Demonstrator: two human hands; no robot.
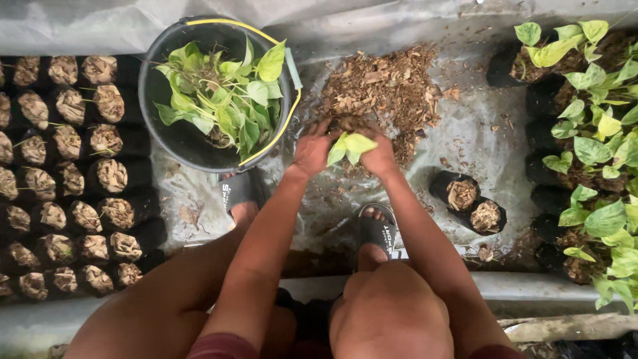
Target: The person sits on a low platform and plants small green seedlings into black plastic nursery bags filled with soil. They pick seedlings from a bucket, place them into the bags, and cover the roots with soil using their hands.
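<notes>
My left hand and my right hand press together around a small cutting with light green leaves, at the near edge of a heap of brown husk mulch. Both hands cup the mulch at the base of the cutting; whatever pot lies beneath them is hidden. My knees and sandalled feet are below the hands.
A black bucket with a yellow handle, holding green leafy cuttings, stands at the left. Rows of black bags filled with mulch sit far left. Two filled bags lie at the right, and bags with planted cuttings line the right edge.
</notes>
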